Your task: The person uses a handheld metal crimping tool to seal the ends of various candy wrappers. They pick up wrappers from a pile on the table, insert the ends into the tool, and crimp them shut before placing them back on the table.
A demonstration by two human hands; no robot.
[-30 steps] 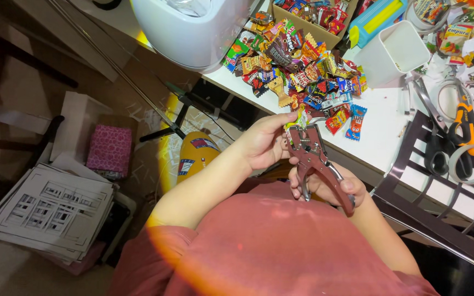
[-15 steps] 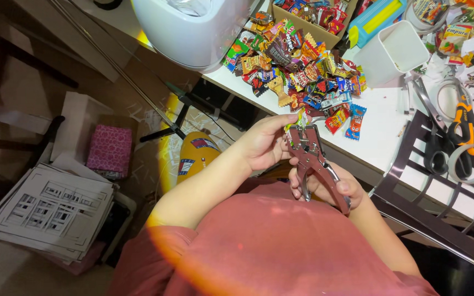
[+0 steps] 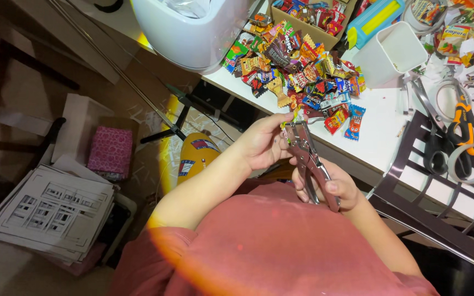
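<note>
My right hand (image 3: pixel 333 189) grips the handles of a metal hole punch plier (image 3: pixel 308 159), held just below the white table's (image 3: pixel 382 131) front edge. My left hand (image 3: pixel 261 143) pinches a small yellow-green candy wrapper (image 3: pixel 291 121) at the plier's jaws. A heap of small colourful candy packets (image 3: pixel 297 66) lies on the table right above my hands.
A white cup (image 3: pixel 389 52), orange-handled scissors (image 3: pixel 456 131), a tape roll (image 3: pixel 470 163) and a dark slatted rack (image 3: pixel 434 192) sit at the right. A white bin (image 3: pixel 193 27) stands at the table's left end. On the floor lie a stack of printed sheets (image 3: pixel 50 211) and a pink box (image 3: pixel 108 151).
Both hands and the plier have stayed almost in place, shifting only slightly.
</note>
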